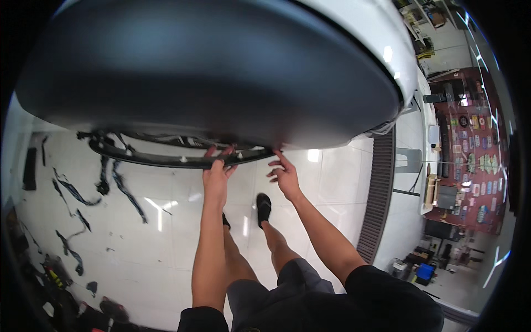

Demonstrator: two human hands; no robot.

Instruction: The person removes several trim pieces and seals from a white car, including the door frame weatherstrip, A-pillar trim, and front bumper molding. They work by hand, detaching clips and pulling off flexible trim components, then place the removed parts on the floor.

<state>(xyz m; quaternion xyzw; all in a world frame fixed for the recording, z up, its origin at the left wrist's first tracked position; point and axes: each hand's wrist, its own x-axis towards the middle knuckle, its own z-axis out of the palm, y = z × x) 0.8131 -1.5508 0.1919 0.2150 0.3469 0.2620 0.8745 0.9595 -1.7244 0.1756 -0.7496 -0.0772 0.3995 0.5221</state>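
A long, curved black trim strip (166,160) with small white clips hangs along the lower edge of a large dark panel with a white border (215,72), which looks like part of a car body. My left hand (215,176) grips the strip right of its middle, fingers around its edge. Close to the strip's right end, my right hand (286,180) has its fingers apart, one fingertip raised against the end or the panel edge just above; which one, I cannot tell. Behind the strip, a darker inner frame shows only in part.
Torn black strips (72,191) and scraps lie on the white tiled floor (177,243) at left. Tools and dark gear (55,282) sit at lower left. On the right are a floor grate (376,193), a white table (427,144) and a red display board (475,149).
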